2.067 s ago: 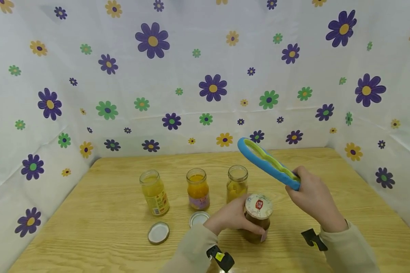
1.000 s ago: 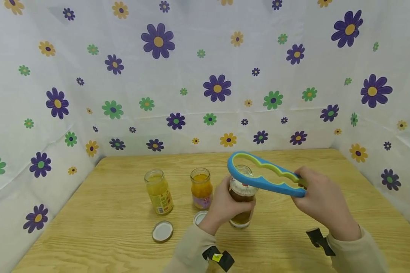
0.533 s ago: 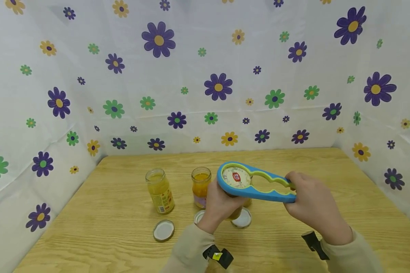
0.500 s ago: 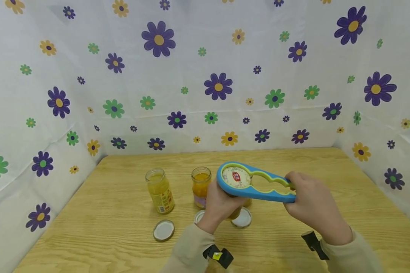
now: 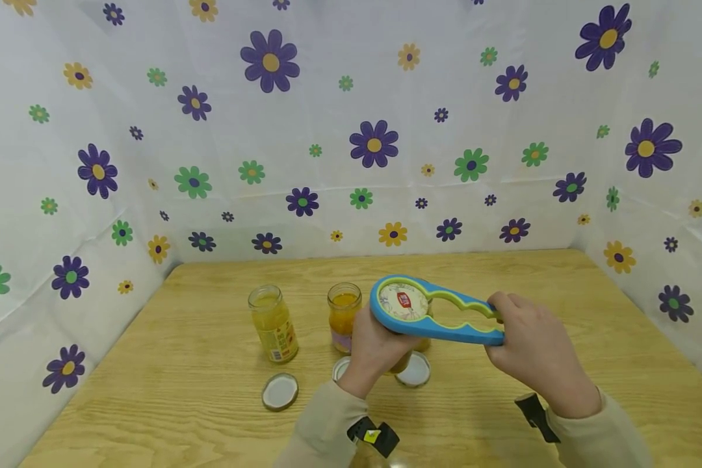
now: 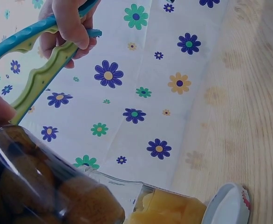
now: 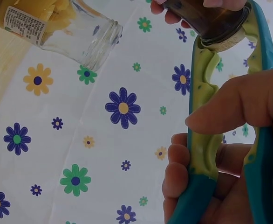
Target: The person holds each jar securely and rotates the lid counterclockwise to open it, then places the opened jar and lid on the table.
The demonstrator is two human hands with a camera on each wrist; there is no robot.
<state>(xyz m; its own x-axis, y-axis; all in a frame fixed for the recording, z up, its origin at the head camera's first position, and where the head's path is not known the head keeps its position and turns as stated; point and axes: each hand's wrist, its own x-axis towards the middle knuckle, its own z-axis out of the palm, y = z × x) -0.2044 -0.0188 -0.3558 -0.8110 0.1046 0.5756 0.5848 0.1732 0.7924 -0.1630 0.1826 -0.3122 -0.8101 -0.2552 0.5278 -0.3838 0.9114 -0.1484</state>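
Observation:
My left hand (image 5: 374, 351) grips a dark glass jar (image 6: 38, 182) of brown fruit, raised and tilted above the table. The jar's pale lid (image 5: 402, 301) with a red label sits inside the loop of a blue and green jar opener (image 5: 465, 334). My right hand (image 5: 535, 344) holds the opener's two handles, fingers wrapped round them in the right wrist view. Most of the dark jar is hidden behind my left hand and the opener in the head view. Behind it stands an uncapped jar of yellow fruit chunks (image 7: 62, 23).
Two more uncapped jars stand at left: a yellow one (image 5: 273, 328) and an orange one (image 5: 344, 318). Loose lids lie in front, one at left (image 5: 280, 391), one partly behind my left hand (image 5: 341, 367) and one near the chunk jar (image 5: 414, 370). A flowered cloth (image 5: 304, 130) surrounds the table.
My left hand has lifted and tilted the dark jar, moving it left. My right hand has brought the jar opener down and left around its lid. Over the last half second both hands stay nearly still.

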